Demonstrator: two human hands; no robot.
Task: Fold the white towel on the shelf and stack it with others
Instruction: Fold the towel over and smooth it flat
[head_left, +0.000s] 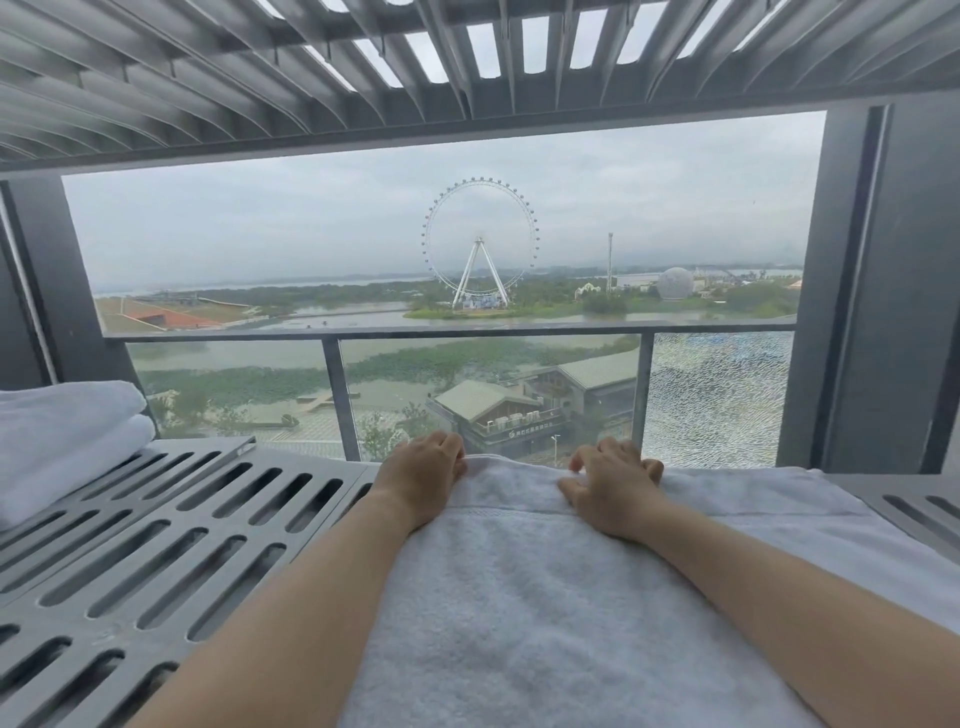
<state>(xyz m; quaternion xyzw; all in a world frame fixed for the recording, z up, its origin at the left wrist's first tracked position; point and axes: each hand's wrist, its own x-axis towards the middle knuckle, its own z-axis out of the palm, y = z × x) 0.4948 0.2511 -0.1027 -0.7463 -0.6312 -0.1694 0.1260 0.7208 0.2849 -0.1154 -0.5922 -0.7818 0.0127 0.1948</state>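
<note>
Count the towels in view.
3. A spread towel lies at centre on the shelf; an upper folded towel sits on a lower folded towel at far left, partly out of frame, so more may be hidden.

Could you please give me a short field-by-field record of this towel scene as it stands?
towel: white towel spread on the slatted grey shelf
left hand: grips the towel's far left corner
right hand: grips the towel's far edge
stack: folded towels at far left, apart from it
status: not yet stacked
</note>
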